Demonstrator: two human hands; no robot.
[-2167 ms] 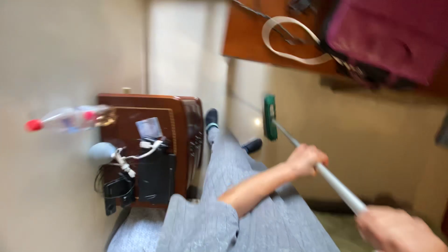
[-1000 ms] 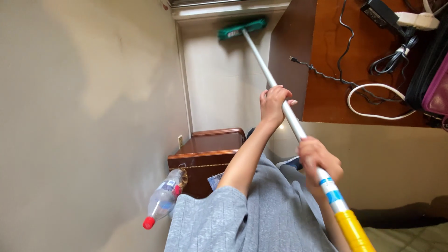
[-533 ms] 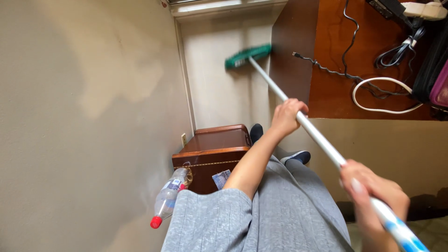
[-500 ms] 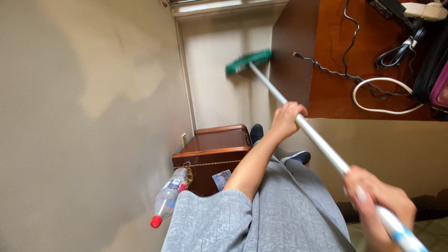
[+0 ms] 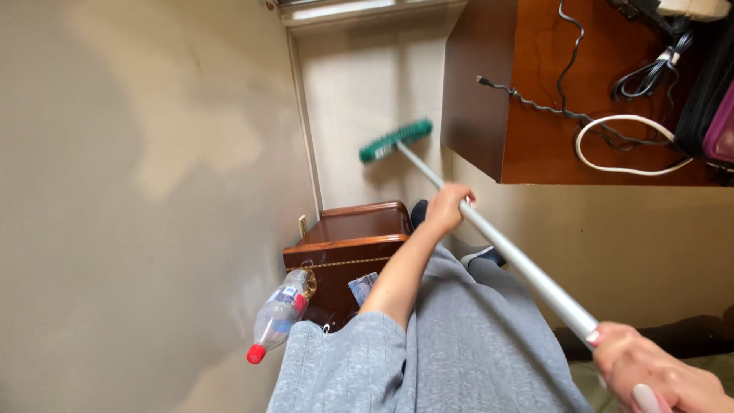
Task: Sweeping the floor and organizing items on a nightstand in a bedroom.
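Beige flooring (image 5: 359, 115) runs away from us into a narrow corner, with a plain pale wall (image 5: 130, 191) filling the left of the view and a strip of light trim along the far edge. On the right a dark wooden worktop (image 5: 535, 130) carries a tangle of black cables (image 5: 581, 84), a looped white cord (image 5: 623, 149) and the edge of a dark bag with a magenta panel (image 5: 707, 107). A small brown cabinet (image 5: 348, 245) stands against the wall, and a clear plastic bottle with a red cap (image 5: 277, 315) shows beside it.

We hold a broom (image 5: 489, 237) by its silver pole: our left hand (image 5: 447, 208) is wrapped around it midway, our right hand (image 5: 661, 375) closed around it near the bottom corner of the view. The green brush head (image 5: 396, 140) sits on the floor just left of the worktop's corner.

Compared with half a second ago, the brush head has come back towards us from the far trim, and our left arm has drawn closer in.

Our right hand is cut off by the frame, so the pole's end is out of sight. Grey clothing (image 5: 459, 344) hides most of our legs; only dark socked feet (image 5: 478, 256) peek out. What lies in front of the cabinet is too small to make out.
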